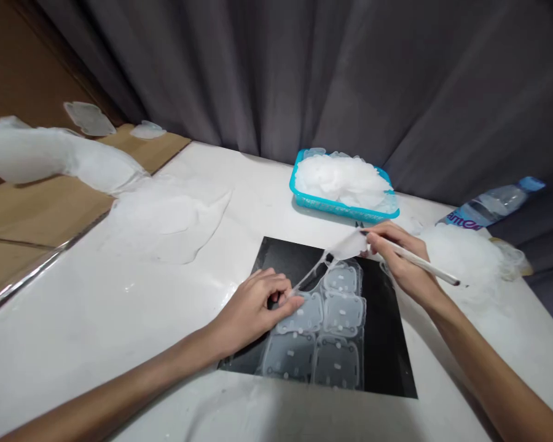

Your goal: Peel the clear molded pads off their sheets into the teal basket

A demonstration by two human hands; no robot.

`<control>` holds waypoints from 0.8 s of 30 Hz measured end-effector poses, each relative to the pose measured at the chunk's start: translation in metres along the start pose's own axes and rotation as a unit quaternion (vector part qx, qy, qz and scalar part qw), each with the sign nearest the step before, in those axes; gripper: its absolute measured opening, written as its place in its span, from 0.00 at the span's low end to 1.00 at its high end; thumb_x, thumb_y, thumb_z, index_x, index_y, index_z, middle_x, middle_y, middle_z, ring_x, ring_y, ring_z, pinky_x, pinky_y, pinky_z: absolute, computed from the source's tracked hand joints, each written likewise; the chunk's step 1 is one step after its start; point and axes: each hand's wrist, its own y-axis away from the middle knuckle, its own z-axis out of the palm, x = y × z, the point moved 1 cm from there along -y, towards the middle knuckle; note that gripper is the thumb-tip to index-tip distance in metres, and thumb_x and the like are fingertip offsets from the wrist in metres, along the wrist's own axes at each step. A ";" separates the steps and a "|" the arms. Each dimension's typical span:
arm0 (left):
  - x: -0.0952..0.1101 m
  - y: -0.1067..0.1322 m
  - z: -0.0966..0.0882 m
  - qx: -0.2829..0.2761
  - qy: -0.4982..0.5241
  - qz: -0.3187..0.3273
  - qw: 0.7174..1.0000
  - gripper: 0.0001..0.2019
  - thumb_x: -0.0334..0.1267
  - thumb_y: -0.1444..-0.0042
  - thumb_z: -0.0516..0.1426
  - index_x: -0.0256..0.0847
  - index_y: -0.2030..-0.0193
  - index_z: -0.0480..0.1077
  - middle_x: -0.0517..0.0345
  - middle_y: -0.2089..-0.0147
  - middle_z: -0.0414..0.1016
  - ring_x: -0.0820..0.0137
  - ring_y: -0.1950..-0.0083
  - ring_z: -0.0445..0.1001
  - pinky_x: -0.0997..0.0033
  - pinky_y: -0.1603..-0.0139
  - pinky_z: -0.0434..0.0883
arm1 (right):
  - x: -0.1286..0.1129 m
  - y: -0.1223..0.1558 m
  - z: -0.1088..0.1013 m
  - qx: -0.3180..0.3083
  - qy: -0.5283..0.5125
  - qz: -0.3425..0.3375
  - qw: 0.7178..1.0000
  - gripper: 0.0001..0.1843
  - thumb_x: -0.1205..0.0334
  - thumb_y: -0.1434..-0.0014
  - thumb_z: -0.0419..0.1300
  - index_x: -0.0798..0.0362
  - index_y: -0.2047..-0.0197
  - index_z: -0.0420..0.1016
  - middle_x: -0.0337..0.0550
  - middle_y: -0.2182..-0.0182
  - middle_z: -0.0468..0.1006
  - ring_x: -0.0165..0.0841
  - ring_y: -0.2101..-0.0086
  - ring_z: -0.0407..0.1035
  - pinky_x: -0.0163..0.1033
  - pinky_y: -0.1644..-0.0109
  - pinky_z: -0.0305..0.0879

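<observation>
A translucent plastic sheet of square pieces (322, 334) lies on a black mat (387, 344) on the white table. My left hand (253, 307) is closed, its fingertips pinching and pressing the sheet's upper left corner. My right hand (403, 261) is closed on a thin white stick (424, 263) and also pinches a stretched strip of the clear film (336, 253), which it lifts up and away from the sheet. The strip runs taut between both hands.
A turquoise basket (345, 209) heaped with clear plastic pieces stands at the back. A pile of white film (465, 258) and a lying water bottle (488, 209) are at right. Large clear film sheets (166, 221) lie at left, over a brown board (37, 209). Grey curtain behind.
</observation>
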 end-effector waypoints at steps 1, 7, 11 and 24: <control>-0.001 0.000 0.000 0.014 0.004 -0.005 1.000 0.21 0.51 0.30 0.56 0.41 0.72 0.61 0.63 0.71 0.65 0.67 0.64 0.66 0.67 0.61 0.61 | -0.005 0.000 0.000 -0.031 -0.015 -0.004 0.999 0.09 0.57 0.31 0.60 0.51 0.59 0.80 0.42 0.63 0.78 0.36 0.62 0.73 0.41 0.55 0.68; 0.004 -0.001 -0.005 0.198 0.000 0.042 0.979 0.32 0.51 0.43 0.69 0.44 0.39 0.61 0.51 0.46 0.68 0.60 0.46 0.70 0.61 0.47 0.69 | -0.043 0.021 0.024 -0.227 -0.074 -0.061 0.969 0.09 0.60 0.29 0.59 0.50 0.53 0.80 0.44 0.58 0.79 0.35 0.57 0.74 0.40 0.50 0.68; 0.007 -0.002 -0.006 0.106 0.033 0.143 0.983 0.12 0.37 0.31 0.60 0.47 0.42 0.69 0.55 0.46 0.74 0.64 0.43 0.72 0.62 0.41 0.68 | -0.059 0.032 0.025 -0.302 -0.066 -0.084 0.947 0.14 0.59 0.28 0.58 0.46 0.42 0.77 0.42 0.58 0.76 0.32 0.59 0.72 0.38 0.52 0.69; 0.010 -0.002 -0.003 0.107 0.306 -0.025 0.946 0.10 0.41 0.34 0.59 0.43 0.62 0.62 0.66 0.69 0.67 0.74 0.68 0.68 0.76 0.68 0.65 | -0.030 0.030 0.034 -0.118 0.101 -0.229 0.961 0.13 0.61 0.29 0.59 0.52 0.43 0.76 0.47 0.59 0.76 0.40 0.56 0.67 0.48 0.48 0.67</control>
